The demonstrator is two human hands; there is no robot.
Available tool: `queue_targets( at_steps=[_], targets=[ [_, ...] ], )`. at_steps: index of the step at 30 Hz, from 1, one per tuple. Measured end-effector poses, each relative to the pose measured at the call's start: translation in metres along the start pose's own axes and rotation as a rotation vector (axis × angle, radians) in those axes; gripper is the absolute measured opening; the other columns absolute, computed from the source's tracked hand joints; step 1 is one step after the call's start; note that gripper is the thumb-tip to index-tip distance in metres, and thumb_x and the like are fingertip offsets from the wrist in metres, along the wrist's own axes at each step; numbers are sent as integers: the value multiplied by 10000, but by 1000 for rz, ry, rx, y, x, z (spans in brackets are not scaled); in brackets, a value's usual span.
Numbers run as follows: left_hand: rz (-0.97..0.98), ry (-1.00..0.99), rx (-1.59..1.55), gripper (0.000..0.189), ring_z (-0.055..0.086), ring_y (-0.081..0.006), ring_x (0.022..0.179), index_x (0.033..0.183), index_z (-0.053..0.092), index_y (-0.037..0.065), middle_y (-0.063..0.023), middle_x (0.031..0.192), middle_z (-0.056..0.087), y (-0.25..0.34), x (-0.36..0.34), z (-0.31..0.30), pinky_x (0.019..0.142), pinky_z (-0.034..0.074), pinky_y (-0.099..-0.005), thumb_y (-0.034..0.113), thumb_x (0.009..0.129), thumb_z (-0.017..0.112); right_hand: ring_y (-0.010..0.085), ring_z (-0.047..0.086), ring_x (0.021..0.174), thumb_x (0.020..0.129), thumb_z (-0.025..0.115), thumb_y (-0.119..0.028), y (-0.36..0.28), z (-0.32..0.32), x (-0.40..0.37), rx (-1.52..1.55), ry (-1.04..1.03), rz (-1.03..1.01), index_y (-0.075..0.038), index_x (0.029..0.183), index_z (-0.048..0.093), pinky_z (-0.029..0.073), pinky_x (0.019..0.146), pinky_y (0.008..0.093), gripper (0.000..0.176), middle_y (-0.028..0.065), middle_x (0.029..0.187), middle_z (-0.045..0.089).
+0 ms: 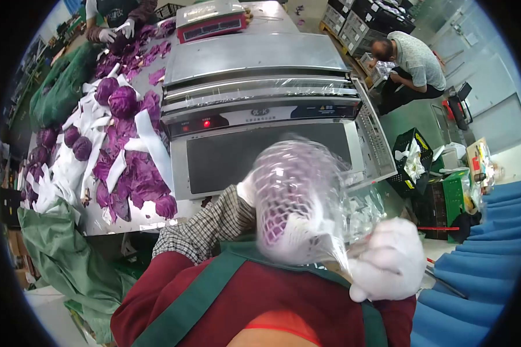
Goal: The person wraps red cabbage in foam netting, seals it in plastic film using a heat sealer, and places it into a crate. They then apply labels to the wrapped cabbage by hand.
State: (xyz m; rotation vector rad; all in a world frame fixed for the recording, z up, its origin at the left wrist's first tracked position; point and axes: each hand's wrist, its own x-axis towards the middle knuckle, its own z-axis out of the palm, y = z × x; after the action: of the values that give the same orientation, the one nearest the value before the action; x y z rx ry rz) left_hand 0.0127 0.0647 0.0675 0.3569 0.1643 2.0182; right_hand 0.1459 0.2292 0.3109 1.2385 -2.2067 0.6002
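A purple cabbage [292, 185] in white foam netting and clear plastic film is held up in front of my chest, blurred by motion. My left hand [248, 189], in a white glove, supports it from the left, its fingers hidden behind the bundle. On the right, my gloved right hand [385, 260] is closed on the gathered end of the film, which stretches from the bundle's lower right. Beyond the cabbage is the wrapping machine [260, 113], with a dark flat plate [226, 159] and a red light lit on its panel.
Loose cabbages [123, 102], purple leaves and white foam nets [87, 118] lie left on the metal table. A co-worker's gloved hands [117, 33] handle cabbage at the back left. Another person [414, 63] crouches right, near crates [353, 29]. A black crate [412, 159] stands right.
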Motion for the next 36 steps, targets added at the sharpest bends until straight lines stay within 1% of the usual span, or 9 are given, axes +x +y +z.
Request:
queue_targets(
  at_steps=[3, 6, 10, 17, 21, 25, 28, 33, 36],
  targets=[
    [-75, -252, -29, 897, 459, -376, 1158, 1068, 557, -66, -264, 1147, 537, 17, 9, 73, 1004, 318, -518, 695, 843, 139, 114, 431, 485, 705, 683, -316, -4, -15, -2, 48, -126, -18, -53, 753, 605, 364, 454, 249, 278, -30, 566, 404],
    [-135, -382, 926, 745, 400, -408, 1208, 987, 631, -57, -247, 1134, 562, 16, 0, 105, 1036, 228, -517, 643, 804, 450, 116, 406, 456, 658, 695, -306, -1, -20, -9, 22, -4, -62, -70, 729, 594, 337, 439, 275, 266, -34, 556, 396],
    [-237, -614, 829, 710, 411, -300, 1210, 1050, 614, -32, -168, 1143, 577, 8, 39, 132, 1024, 275, -446, 445, 563, 815, 154, 493, 487, 704, 681, -204, 42, -37, -13, -80, 195, 105, -52, 761, 600, 390, 459, 283, 181, 36, 605, 496],
    [-305, 36, 845, 401, 565, -144, 904, 1038, 594, -64, -94, 975, 628, -17, 57, 132, 822, 435, -257, 242, 782, 623, 118, 480, 571, 849, 567, -210, 140, 110, -103, 792, -27, 1034, 7, 751, 576, 429, 584, 298, 238, 112, 597, 536],
    [166, 563, 1148, 368, 536, -86, 609, 756, 657, -44, -33, 634, 612, -49, 70, 128, 590, 456, -238, 283, 888, 553, 95, 543, 683, 867, 557, -221, 142, 86, -130, 1155, -622, 1057, -4, 839, 648, 447, 662, 275, 237, 19, 734, 633],
    [574, 235, 1775, 587, 521, -186, 996, 1182, 474, -38, -131, 1130, 524, -30, 111, 148, 839, 428, -301, 267, 734, 702, 119, 558, 807, 908, 503, -249, 154, 75, -156, 1289, -831, 838, 10, 965, 632, 437, 744, 264, 295, 88, 957, 634],
    [-326, -222, 1121, 910, 384, -220, 1215, 1314, 331, -41, -158, 1285, 419, -33, 139, 133, 1030, 284, -343, 421, 664, 770, 133, 533, 947, 925, 462, -242, 156, 31, -167, 1691, -516, 1242, 9, 1112, 532, 431, 838, 272, 321, 115, 1155, 531],
    [-310, 58, 888, 928, 417, -225, 1208, 1313, 314, -46, -173, 1306, 421, -42, 162, 119, 1024, 312, -358, 316, 623, 819, 195, 457, 1162, 860, 563, -329, 185, 5, -231, 1885, 118, 1326, -5, 1334, 313, 391, 954, 305, 626, 122, 1281, 448],
    [-238, 459, 642, 667, 490, -235, 1142, 1244, 408, -37, -167, 1230, 498, -56, 177, 95, 983, 378, -369, 417, 801, 615, 236, 449, 1177, 705, 709, -399, 165, -14, -284, 1448, 274, 940, 17, 1341, 290, 373, 984, 340, 867, 143, 1303, 426]
  ],
)
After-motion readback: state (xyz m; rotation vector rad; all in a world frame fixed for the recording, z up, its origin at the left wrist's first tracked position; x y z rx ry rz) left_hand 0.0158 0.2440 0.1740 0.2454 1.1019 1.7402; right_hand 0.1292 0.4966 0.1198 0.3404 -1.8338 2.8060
